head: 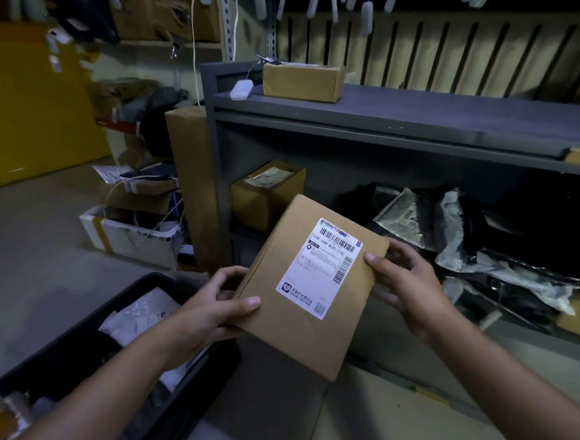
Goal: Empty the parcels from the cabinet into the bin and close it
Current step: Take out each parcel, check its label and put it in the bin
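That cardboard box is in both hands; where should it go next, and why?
Probably swing the cardboard box left and down into the black bin: left hand and right hand grip it outside the cabinet, the bin lies open nearby, and mailer bags lie shelved.

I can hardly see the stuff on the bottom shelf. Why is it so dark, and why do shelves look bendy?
Head view: dim light leaves the lower shelf of the grey metal cabinet in deep shadow, so the black and grey plastic mailer bags merge; its wide-angle lens bows the shelf edges; the flat brown cardboard parcel in the left hand and right hand looks sharp.
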{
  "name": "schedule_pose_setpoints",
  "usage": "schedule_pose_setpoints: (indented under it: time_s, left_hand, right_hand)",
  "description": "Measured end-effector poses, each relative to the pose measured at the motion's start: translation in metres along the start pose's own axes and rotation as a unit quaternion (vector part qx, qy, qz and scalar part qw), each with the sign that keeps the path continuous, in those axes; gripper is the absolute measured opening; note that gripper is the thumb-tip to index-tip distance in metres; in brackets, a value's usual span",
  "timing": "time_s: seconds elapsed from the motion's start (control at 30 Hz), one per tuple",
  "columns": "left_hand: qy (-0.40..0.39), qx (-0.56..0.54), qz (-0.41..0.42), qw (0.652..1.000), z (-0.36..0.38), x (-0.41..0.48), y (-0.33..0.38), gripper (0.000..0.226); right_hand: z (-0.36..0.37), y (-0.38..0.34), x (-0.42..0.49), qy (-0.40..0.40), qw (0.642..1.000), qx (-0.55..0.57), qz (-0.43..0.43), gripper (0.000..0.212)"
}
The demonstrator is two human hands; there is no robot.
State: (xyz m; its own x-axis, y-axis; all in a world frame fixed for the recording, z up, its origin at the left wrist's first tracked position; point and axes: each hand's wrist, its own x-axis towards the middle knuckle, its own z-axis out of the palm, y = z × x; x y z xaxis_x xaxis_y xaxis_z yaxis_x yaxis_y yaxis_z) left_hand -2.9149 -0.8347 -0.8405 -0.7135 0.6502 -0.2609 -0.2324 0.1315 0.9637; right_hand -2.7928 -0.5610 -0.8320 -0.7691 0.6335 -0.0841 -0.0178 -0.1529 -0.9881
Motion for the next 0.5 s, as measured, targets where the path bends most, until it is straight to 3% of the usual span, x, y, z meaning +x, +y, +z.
schedule_pose_setpoints:
  time_s: [0.07,0.13,0.23,0.3,0.37,0.5]
  left_hand:
    - [0.001,-0.006,0.005,1.0,0.001,-0.002,0.001,0.059]
    - [0.006,-0.008,0.011,1.0,0.0,-0.003,0.005,0.059]
    - [0.01,0.009,0.025,1.0,-0.006,-0.002,0.017,0.054]
    - [0.003,0.037,0.027,0.999,-0.013,-0.001,0.027,0.052]
    - [-0.018,0.073,0.02,0.997,-0.018,-0.001,0.038,0.051]
    - [-0.065,0.125,0.01,0.99,-0.018,0.003,0.053,0.053]
  right_hand:
    - [0.001,-0.004,-0.001,-0.001,1.0,-0.011,-0.029,0.046]
    - [0.0,-0.009,0.001,0.015,0.993,-0.093,-0.074,0.045]
    - [-0.008,-0.019,0.006,0.042,0.945,-0.296,-0.134,0.053]
    - [-0.013,-0.027,0.007,0.049,0.907,-0.393,-0.143,0.069]
    - [-0.017,-0.033,0.008,0.018,0.903,-0.406,-0.139,0.081]
    - [-0.021,-0.041,0.004,-0.133,0.941,-0.305,-0.064,0.081]
